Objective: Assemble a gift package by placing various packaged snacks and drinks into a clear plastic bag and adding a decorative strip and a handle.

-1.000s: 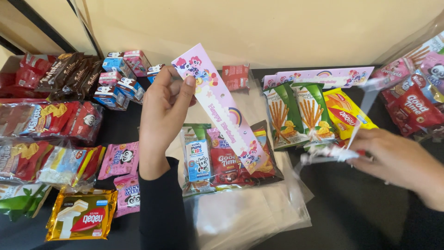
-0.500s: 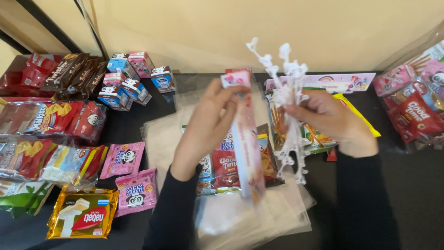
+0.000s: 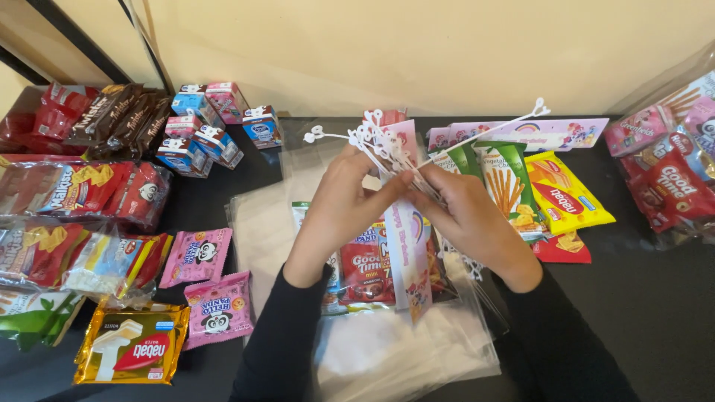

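Bare black tabletop point(image 3: 640, 313) lower right; snack packs point(image 3: 89, 193) crowding left, green boxes point(image 3: 506, 179) just right of hands.

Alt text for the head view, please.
Two hands, left hand and right hand, pinch a bunch of white plastic twist ties and a long pink paper card above clear cellophane bags on a black table crowded with snack packets.

Both forearms, in black sleeves, reach up from the bottom edge and converge at mid-frame. The left hand point(image 3: 344, 210) and right hand point(image 3: 469, 223) meet fingertip to fingertip, fingers curled inward in what looks like a pinch; the thumbs are hidden.
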